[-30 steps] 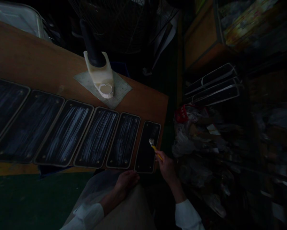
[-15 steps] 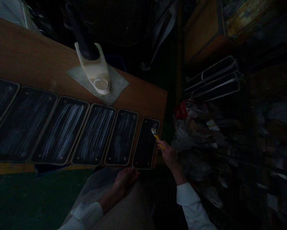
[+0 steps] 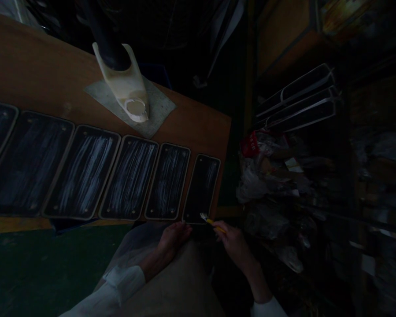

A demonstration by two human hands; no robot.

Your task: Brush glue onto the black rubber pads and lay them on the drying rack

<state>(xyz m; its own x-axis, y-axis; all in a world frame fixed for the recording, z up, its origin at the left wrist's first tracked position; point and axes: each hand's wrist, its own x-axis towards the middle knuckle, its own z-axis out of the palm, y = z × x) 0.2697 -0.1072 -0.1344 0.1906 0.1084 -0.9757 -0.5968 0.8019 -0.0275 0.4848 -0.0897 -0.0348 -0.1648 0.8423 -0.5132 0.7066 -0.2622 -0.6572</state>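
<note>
My right hand [image 3: 232,240] is closed round the yellow handle of a small paint brush [image 3: 215,223]. The brush's pale bristles touch the lower right end of the rightmost black panel [image 3: 199,189]. This narrow panel has a light border, dots near its corners and faint white streaks at its upper right. My left hand [image 3: 174,237], fingers curled together, is at the panel's lower left corner and seems to pinch its edge; the fingertips are hard to make out. Beside it lies another black panel [image 3: 168,182] with white brush streaks.
More streaked panels [image 3: 128,178] run leftward along the wooden table [image 3: 198,121]. A cut-open white plastic container [image 3: 127,86] with pale contents and a dark handle stands on a grey sheet [image 3: 161,105]. Bundled black panels [image 3: 297,103] and plastic bags [image 3: 253,185] lie right of the table.
My right hand has drawn the brush down the rightmost panel, from its upper right to its lower end. White streaks show at the upper right. My left hand stays at the corner.
</note>
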